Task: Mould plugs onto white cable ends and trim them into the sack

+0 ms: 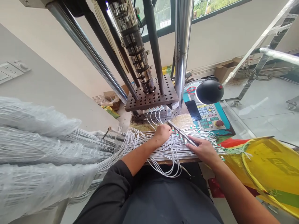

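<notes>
My right hand (203,150) grips the near end of a narrow metal bar (183,134), held slanting over the bench. Several white cables with green-and-white tips are lined up along this bar. At its far end, my left hand (163,135) is closed in a pinch on a white cable's end. Beneath both hands spreads a thick layer of loose white cables (137,146), some looping over the bench's front edge. Beyond them, several cables run into a metal mould (155,109) under the press's perforated plate (151,98).
Chrome columns (183,46) flank the press. At the right stand a black lamp (209,90) and a teal control panel (211,116) with a red button. A yellow sack (273,168) sits near my right arm; plastic-wrapped cable bundles (46,155) fill the left.
</notes>
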Tool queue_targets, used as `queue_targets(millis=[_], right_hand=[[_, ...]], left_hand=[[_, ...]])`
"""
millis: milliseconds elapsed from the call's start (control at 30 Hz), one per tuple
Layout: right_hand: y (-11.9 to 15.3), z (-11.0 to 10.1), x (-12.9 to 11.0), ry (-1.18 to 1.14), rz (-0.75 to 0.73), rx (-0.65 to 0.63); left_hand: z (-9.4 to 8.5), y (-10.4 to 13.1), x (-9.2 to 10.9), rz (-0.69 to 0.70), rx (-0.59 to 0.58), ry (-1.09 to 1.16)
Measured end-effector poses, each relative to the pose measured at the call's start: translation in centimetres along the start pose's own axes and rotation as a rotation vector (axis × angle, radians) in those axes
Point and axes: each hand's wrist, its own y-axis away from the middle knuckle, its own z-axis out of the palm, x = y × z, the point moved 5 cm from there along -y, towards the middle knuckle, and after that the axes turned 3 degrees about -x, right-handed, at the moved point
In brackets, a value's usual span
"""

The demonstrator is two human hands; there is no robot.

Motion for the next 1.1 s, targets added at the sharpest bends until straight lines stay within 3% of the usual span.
queue_targets(millis=[167, 267, 300, 367, 433, 500, 567, 633, 700, 800, 900, 967, 1100], right_hand=[[-0.1, -0.4, 0.0, 0.054, 0.049, 0.007], [0.3, -0.9, 0.4, 0.144, 0.031, 0.029], [0.5, -1.0, 0.5, 0.184, 0.015, 0.039], [1.1, -1.1, 0.7, 0.284, -0.033, 0.073], [1.5, -0.9, 0.7, 0.417, -0.083, 0.112], [1.7, -0.7, 0.5, 0.561, -0.107, 0.148], [1.6, -0.6, 0.4, 0.654, -0.12, 0.16], [1.3, -0.7, 0.3, 0.656, -0.172, 0.131], [0.9, -1.2, 0.2, 0.583, -0.239, 0.084], [-0.1, -2.7, -0.2, 0.455, -0.295, 0.087], [-2.8, -3.2, -1.6, 0.448, -0.352, 0.103], [-5.9, -2.0, -3.3, 0.48, -0.408, 0.05], [-14.0, 2.6, -7.5, 0.554, -0.473, -0.044]], left_hand=[[-0.1, -0.7, 0.6, 0.039, 0.001, -0.037], [-0.8, -0.7, 0.1, 0.071, 0.022, 0.071], [-1.4, -0.5, -0.5, 0.061, 0.097, 0.137], [-3.2, 0.3, -2.6, -0.032, 0.365, 0.278], [-4.7, 1.6, -5.5, -0.231, 0.662, 0.439], [-4.7, 2.4, -8.2, -0.448, 0.789, 0.706], [-3.4, 2.0, -9.9, -0.61, 0.689, 1.105], [-1.9, 0.9, -10.1, -0.691, 0.457, 1.493], [-1.0, -0.3, -9.7, -0.715, 0.268, 1.732], [-0.6, -1.7, -9.4, -0.673, 0.12, 1.885], [-0.3, -2.8, -9.4, -0.604, 0.033, 1.922], [-0.2, -3.1, -9.6, -0.581, -0.003, 1.919], [-0.1, -3.3, -9.5, -0.489, -0.104, 1.994]])
